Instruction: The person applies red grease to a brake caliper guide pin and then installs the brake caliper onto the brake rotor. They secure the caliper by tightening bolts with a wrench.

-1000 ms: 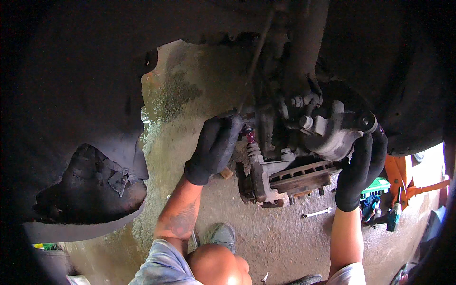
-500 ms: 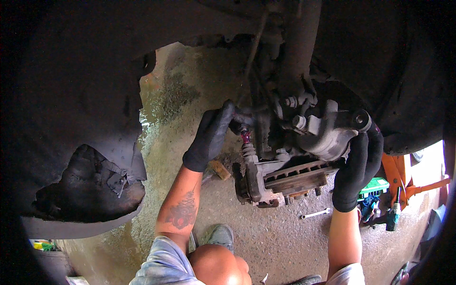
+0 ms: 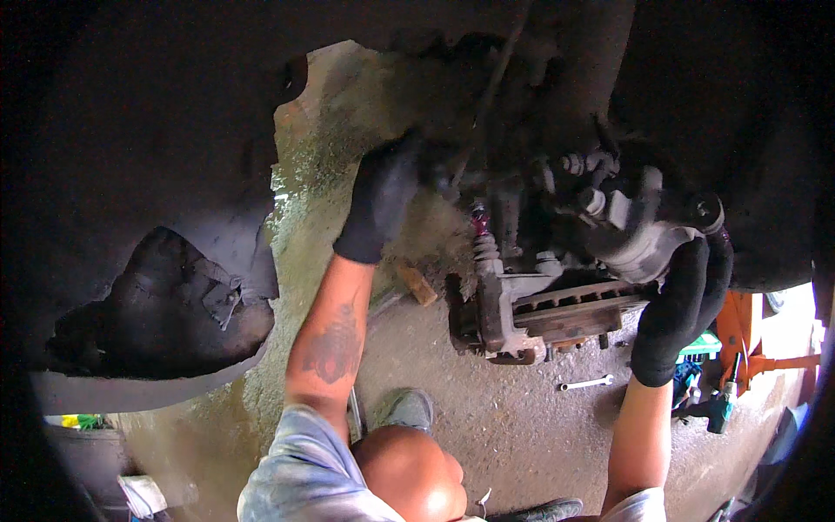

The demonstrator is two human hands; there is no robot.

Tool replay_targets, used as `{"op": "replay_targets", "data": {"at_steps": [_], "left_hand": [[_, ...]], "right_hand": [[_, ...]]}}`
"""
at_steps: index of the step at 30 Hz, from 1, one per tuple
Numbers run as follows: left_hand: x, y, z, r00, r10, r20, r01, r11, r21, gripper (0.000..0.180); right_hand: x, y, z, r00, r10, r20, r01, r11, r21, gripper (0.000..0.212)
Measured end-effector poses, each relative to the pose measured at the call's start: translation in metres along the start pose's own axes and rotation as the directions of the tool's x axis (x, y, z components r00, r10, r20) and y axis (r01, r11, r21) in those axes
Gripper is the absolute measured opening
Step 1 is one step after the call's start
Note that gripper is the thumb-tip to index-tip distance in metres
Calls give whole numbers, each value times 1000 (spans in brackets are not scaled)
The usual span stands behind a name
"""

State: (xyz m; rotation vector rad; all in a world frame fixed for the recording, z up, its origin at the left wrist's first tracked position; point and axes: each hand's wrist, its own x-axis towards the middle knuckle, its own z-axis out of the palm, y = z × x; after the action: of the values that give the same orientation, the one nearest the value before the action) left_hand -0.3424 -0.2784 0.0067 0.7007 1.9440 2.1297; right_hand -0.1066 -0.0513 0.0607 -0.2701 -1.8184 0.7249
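Note:
A grey brake caliper [image 3: 639, 248] hangs in the dark wheel well, above its bracket [image 3: 496, 304] and the rusty brake disc edge [image 3: 574, 317]. My right hand [image 3: 683, 304], in a black glove, is wrapped round the caliper's right side; its fingertips are partly hidden behind the metal. Left of the assembly, my black-gloved left hand [image 3: 383, 196] is raised with the fingers curled. Darkness and blur hide what lies in those fingers. A ribbed rubber boot [image 3: 485, 248] with a reddish-purple piece [image 3: 479, 219] on top stands below and right of that hand.
A combination wrench [image 3: 587, 383] lies on the concrete floor below the disc. A block-headed tool [image 3: 416, 284] rests behind my left forearm. To the right are an orange jack [image 3: 741, 335], a green case [image 3: 701, 346] and a green power tool [image 3: 720, 411]. Torn fender lining [image 3: 165, 304] hangs left.
My left hand has moved up and away from the boot's top into shadow. My right hand stays on the caliper. The whole view has shifted, so the brake assembly appears farther right.

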Motion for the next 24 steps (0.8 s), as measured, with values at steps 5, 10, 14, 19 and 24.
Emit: {"op": "replay_targets", "data": {"at_steps": [5,10,14,19,24], "left_hand": [[-93,-169,-98,993,-26,112,-77,573,816,38],[-150,-225,-94,907,-411,94,26,276,961,47],[-163,-287,-97,936,-319,-148,192,109,975,39],[-145,-251,-75,953,-290,88,28,372,928,36],[-150,-274,-88,964,-220,148,-45,415,909,38]], "right_hand": [[-5,-2,0,991,-100,90,116,972,-203,33],[-3,1,0,993,115,9,-115,990,85,29],[-3,-7,7,975,221,11,-218,951,220,31],[1,-9,7,991,132,-14,-129,980,152,30],[-1,-10,9,982,187,-12,-180,961,210,31]]}}
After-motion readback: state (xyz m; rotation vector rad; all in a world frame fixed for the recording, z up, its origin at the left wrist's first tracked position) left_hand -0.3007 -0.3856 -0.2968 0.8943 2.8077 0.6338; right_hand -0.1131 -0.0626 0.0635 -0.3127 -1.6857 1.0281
